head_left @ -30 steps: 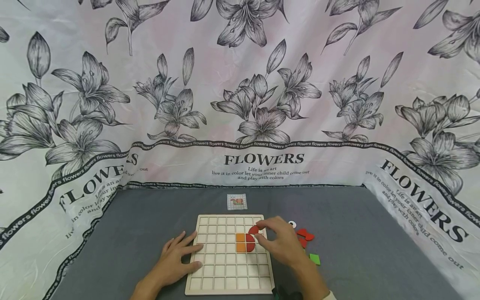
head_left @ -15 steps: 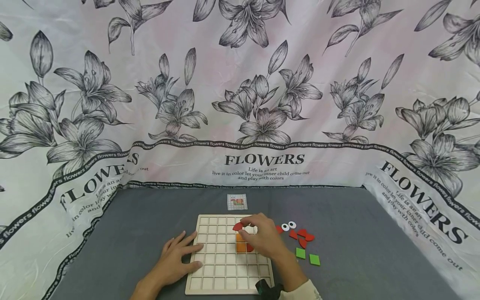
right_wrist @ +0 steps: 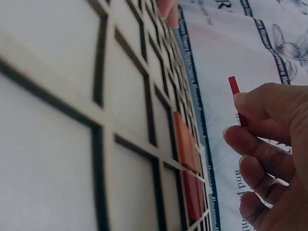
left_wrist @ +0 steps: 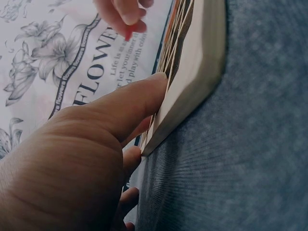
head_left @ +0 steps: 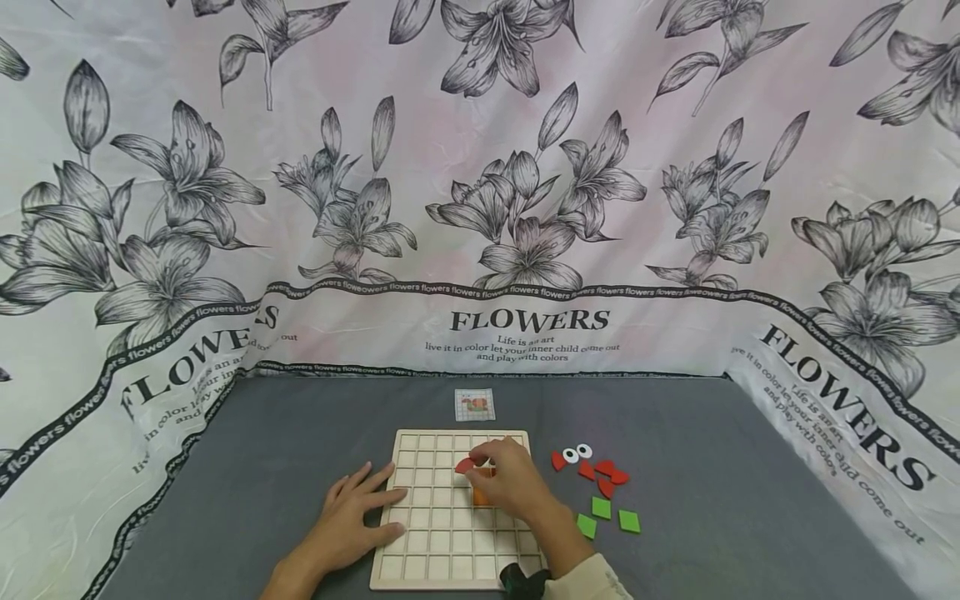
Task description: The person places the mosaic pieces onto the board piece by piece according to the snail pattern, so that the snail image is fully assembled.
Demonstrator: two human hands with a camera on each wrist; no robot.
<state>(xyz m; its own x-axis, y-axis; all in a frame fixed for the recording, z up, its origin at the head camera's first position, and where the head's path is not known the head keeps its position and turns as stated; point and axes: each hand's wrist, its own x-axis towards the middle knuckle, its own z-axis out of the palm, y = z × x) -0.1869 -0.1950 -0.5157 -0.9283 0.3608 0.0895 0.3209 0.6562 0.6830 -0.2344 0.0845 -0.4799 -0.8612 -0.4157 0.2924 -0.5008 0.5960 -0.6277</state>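
Observation:
My right hand (head_left: 517,483) pinches a thin red curved tile (head_left: 463,466) between thumb and fingers, over the wooden grid board (head_left: 420,570). In the right wrist view the held tile stands edge-on, apart from the board's surface. Orange tiles (right_wrist: 185,142) lie in the grid cells with a red tile (right_wrist: 193,195) beside them; in the head view my right hand partly covers these. My left hand (head_left: 345,517) rests spread at the board's left edge, its thumb (left_wrist: 144,94) touching the rim in the left wrist view.
Right of the board lie several loose red tiles (head_left: 606,487), two white eye discs (head_left: 584,451) and green square tiles (head_left: 601,507). A small picture card (head_left: 475,404) lies beyond the board's far edge. Flower-printed cloth (head_left: 525,333) stands behind the grey table (head_left: 712,500).
My right hand has carried the red tile leftward across the board's upper part, then slightly toward me. More loose tiles at the right are uncovered. My left hand has stayed put.

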